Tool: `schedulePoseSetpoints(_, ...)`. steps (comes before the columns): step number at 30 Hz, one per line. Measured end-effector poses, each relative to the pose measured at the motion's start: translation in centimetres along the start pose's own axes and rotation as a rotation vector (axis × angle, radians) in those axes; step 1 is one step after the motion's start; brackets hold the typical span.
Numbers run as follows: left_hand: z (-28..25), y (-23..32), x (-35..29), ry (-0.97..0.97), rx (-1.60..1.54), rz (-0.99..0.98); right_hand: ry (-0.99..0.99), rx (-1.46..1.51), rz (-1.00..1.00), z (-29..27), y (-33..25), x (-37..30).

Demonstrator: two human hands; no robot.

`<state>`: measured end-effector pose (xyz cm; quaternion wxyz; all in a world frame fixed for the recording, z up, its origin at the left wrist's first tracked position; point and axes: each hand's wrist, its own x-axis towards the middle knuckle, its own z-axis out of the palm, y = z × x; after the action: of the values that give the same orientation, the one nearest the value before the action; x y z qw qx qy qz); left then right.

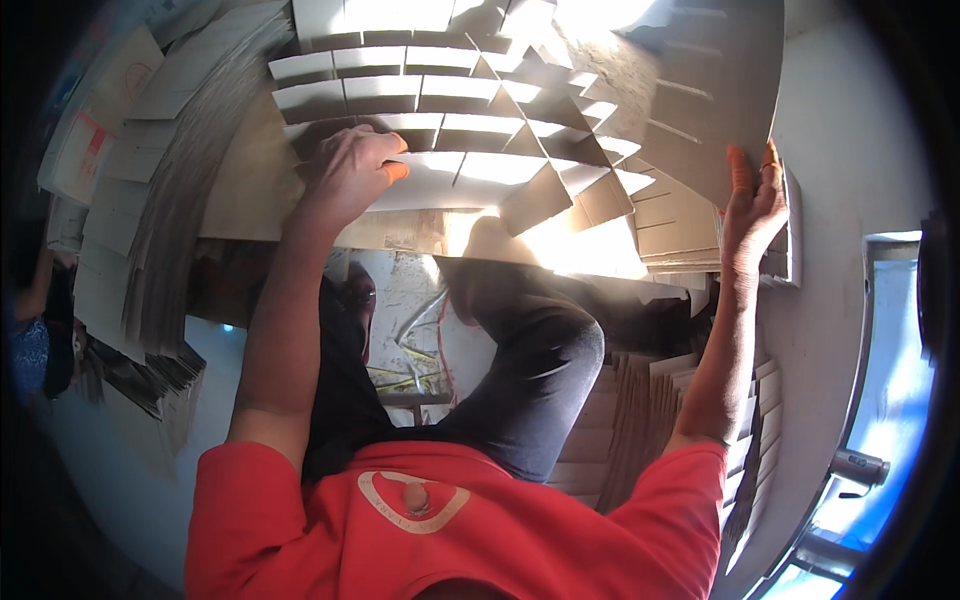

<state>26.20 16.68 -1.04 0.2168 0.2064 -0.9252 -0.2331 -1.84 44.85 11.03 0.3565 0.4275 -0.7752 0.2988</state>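
Observation:
A partly interlocked cardboard divider grid [470,125] stands on a board [250,200] in front of me. Its long slotted strips run left to right, with two crossing strips toward the right. My left hand [355,165] is closed at the near left of the grid, thumb and forefinger in orange finger covers, pinching the edge of a near cardboard strip [420,165]. At the right, my right hand [755,205] grips the edge of a slotted cardboard sheet [725,110], its fingers on the outer side. The sheet stands tilted beside the grid.
Tall stacks of cardboard [190,150] rise on the left. More slotted pieces [680,225] lie under my right hand, and further bundles [640,420] stand by my right leg. A person's blue patterned garment [32,355] shows at the left edge. Blue panels [890,370] are at the right.

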Motion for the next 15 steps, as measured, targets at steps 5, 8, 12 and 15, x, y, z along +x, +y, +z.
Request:
schedulePoseSetpoints(5,-0.2,0.0,0.2,-0.091,-0.027,-0.013,-0.393,0.304,0.244,0.7,-9.5,2.6)
schedulePoseSetpoints(8,0.1,-0.2,0.5,-0.091,-0.046,-0.016,-0.480,0.458,0.207,2.4,-11.6,2.2)
schedulePoseSetpoints(12,0.2,-0.4,0.2,-0.065,-0.040,0.015,-0.495,0.499,0.053,4.5,-12.6,1.9)
schedulePoseSetpoints(15,0.3,-0.4,0.3,-0.066,-0.053,0.031,-0.593,0.495,0.110,5.6,-13.2,1.4)
